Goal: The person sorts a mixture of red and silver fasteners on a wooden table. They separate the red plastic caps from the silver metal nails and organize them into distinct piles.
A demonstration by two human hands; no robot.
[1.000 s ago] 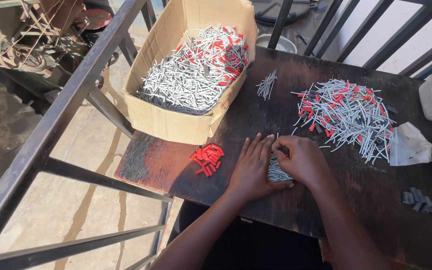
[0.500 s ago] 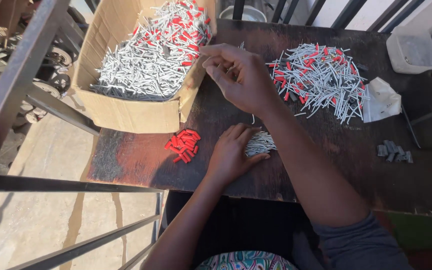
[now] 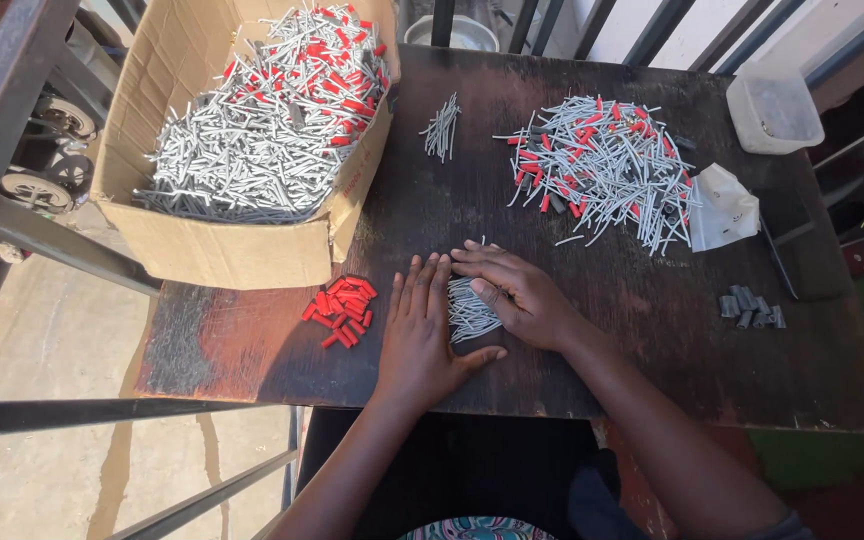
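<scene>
Change: since half a second ago the right hand [image 3: 522, 295] has come back from up by the box to the small grey bundle; the left hand [image 3: 422, 335] has stayed beside that bundle
Left hand: flat on the counter [image 3: 652, 330], palm down, fingers straight and close together, thumb stretched out to the right under the bundle; it grips nothing
Right hand: lies across the top of the bundle, fingers bent and pointing left so their tips meet the left hand's fingertips; it presses on the pins but does not pinch any
Grey pins [image 3: 470, 310]: a small neat bundle lying between the two hands, its left edge against the left hand, its upper part hidden under the right fingers
Red caps [image 3: 342, 310]: a small heap just left of the left hand, apart from it
Cardboard box [image 3: 242, 250]: beyond the left hand, up and to the left, full of grey pins with red caps among them
Loose pile [image 3: 602, 165]: grey and red pieces spread beyond the right hand, well apart from it
Dark grey sleeves [image 3: 750, 308]: a few far to the right of the right hand
Clear tub [image 3: 774, 110]: at the far right corner
White bag [image 3: 724, 208]: crumpled beside the loose pile
</scene>
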